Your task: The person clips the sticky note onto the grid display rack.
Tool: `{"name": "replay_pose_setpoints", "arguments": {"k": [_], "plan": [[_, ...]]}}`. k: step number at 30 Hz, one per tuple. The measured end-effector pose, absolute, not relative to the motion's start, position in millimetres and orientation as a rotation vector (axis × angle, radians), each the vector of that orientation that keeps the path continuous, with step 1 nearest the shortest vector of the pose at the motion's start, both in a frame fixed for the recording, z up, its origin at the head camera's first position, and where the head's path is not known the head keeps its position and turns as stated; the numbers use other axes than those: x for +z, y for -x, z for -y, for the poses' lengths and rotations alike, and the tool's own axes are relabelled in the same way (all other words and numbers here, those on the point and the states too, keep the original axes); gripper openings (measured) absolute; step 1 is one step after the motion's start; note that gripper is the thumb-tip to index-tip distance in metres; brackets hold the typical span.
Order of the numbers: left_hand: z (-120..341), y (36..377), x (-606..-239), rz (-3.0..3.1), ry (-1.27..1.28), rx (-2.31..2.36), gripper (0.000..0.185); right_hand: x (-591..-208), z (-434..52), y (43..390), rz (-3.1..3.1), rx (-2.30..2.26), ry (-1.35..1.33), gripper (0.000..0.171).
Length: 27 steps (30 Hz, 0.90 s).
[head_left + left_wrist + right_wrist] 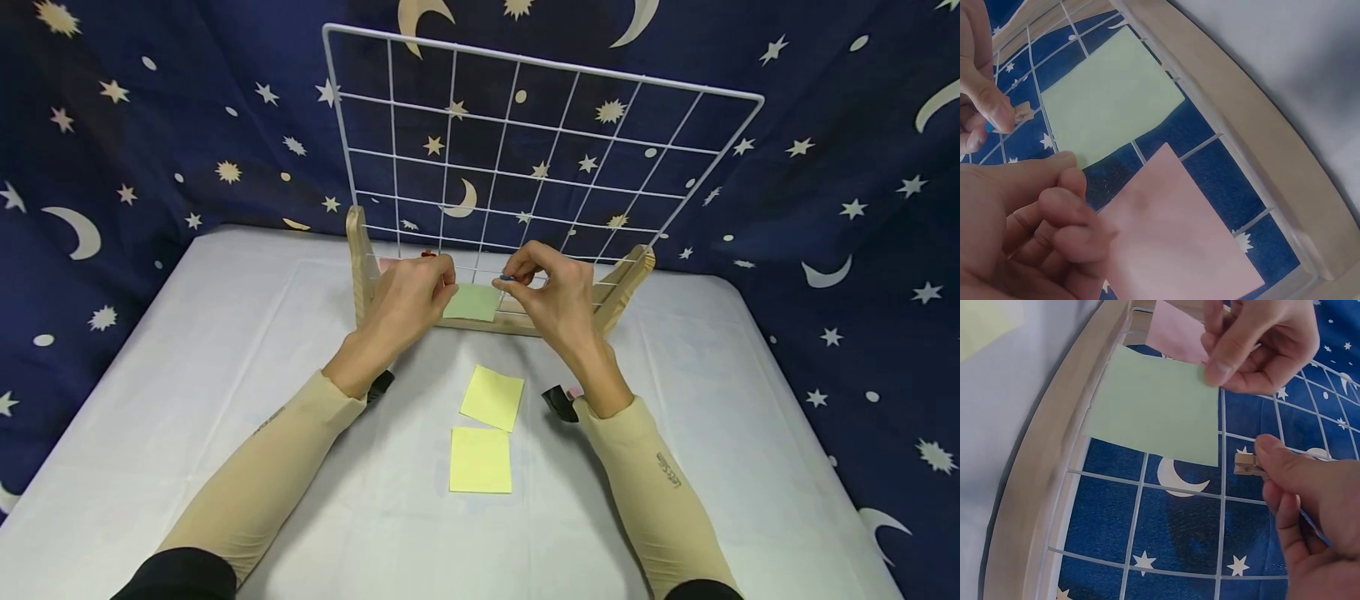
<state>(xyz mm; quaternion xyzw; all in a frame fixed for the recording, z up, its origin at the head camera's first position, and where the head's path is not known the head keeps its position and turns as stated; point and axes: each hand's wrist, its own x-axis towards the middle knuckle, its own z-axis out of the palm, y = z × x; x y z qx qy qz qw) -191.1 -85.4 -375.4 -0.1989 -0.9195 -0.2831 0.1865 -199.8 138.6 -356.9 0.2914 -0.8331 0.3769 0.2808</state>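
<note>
A pale green sticky note [471, 302] lies against the lower part of a white wire grid [517, 58]. My left hand [411, 293] pinches its upper corner between thumb and index finger. To the right of the note, my right hand [555, 292] pinches a small wooden clothespin [1247, 464] with blue on it; the clothespin's tip points toward the note, a short gap away. On the grid beside the green note is a pink sticky note [1179, 237], mostly behind my left hand in the head view.
Wooden side supports [358, 250] hold the grid up, leaning, on a white-covered table [262, 333]. Near the pink note sits a small red clip [428, 253]. Two yellow sticky notes [492, 397] lie between my forearms. A dark star-and-moon cloth [247, 183] hangs behind.
</note>
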Motion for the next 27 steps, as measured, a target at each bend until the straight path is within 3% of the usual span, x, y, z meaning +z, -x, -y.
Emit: {"name": "replay_pose_setpoints", "arguments": {"k": [27], "plan": [[70, 195, -386, 2.360, 0.445, -0.805, 0.010, -368, -124, 213, 2.165, 1.030, -0.757, 0.021]]}}
